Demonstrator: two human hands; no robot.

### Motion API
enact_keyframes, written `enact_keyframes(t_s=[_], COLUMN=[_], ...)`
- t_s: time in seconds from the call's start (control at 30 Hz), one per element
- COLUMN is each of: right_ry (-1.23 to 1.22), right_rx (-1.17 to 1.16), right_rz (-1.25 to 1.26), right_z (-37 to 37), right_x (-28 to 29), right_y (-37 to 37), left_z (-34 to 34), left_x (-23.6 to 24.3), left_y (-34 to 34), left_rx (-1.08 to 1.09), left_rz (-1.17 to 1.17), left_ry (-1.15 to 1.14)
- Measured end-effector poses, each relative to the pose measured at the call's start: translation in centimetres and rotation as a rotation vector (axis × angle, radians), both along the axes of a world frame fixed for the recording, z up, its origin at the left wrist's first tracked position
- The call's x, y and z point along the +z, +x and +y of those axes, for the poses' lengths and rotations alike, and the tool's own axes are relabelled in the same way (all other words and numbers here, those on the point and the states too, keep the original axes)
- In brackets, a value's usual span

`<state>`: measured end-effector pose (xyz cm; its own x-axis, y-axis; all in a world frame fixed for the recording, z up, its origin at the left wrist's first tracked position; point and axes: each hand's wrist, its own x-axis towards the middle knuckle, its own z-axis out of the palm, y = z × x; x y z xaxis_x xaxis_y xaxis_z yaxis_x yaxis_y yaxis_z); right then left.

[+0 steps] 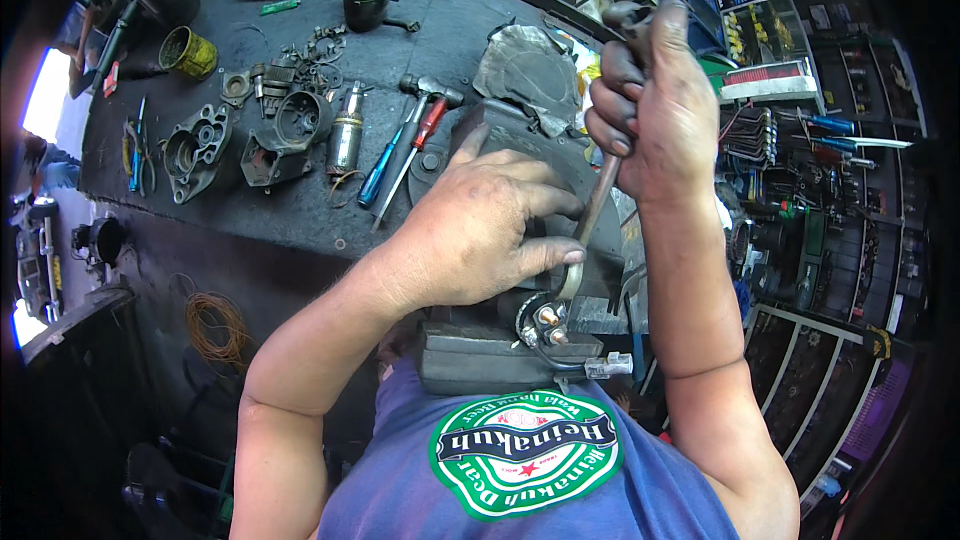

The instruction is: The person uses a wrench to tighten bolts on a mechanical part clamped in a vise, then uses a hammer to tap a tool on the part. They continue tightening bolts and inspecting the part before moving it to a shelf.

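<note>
My right hand (655, 105) is raised, its fingers wrapped round the upper part of a wrench (600, 202). The wrench slants down to a round starter solenoid (526, 318) with copper terminal bolts (548, 316), its lower end at the far edge of that part. A short cable with a clear connector (608, 367) runs from the solenoid, which sits by the near jaw of a bench vise (470, 355). My left hand (480, 220) reaches over the vise with fingers spread. Its thumb tip lies against the wrench or just beside it; I cannot tell which.
On the dark workbench (300, 30) lie a hammer (430, 92), screwdrivers (385, 155), a metal cylinder (346, 130) and greasy housings (195, 152). A dirty rag (527, 65) lies behind the vise. Tool racks (760, 140) stand at the right. Coiled wire (216, 328) hangs below the bench.
</note>
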<state>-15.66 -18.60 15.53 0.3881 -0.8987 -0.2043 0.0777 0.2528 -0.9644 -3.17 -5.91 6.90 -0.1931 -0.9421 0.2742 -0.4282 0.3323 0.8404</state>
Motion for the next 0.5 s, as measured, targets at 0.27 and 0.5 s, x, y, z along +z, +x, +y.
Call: enact_keyframes(t_s=[0.27, 0.5], right_ry=[-0.028, 0.017], right_rx=[-0.008, 0.091], right_rz=[0.017, 0.03], right_z=[0.1, 0.5], right_x=[0.5, 0.9], right_y=[-0.3, 1.6], left_z=[-0.1, -0.2], left_x=[0.1, 0.1], left_y=[-0.1, 0.4], left_rx=[-0.024, -0.05], left_rz=[-0.027, 0.045], left_ry=[0.011, 0.007])
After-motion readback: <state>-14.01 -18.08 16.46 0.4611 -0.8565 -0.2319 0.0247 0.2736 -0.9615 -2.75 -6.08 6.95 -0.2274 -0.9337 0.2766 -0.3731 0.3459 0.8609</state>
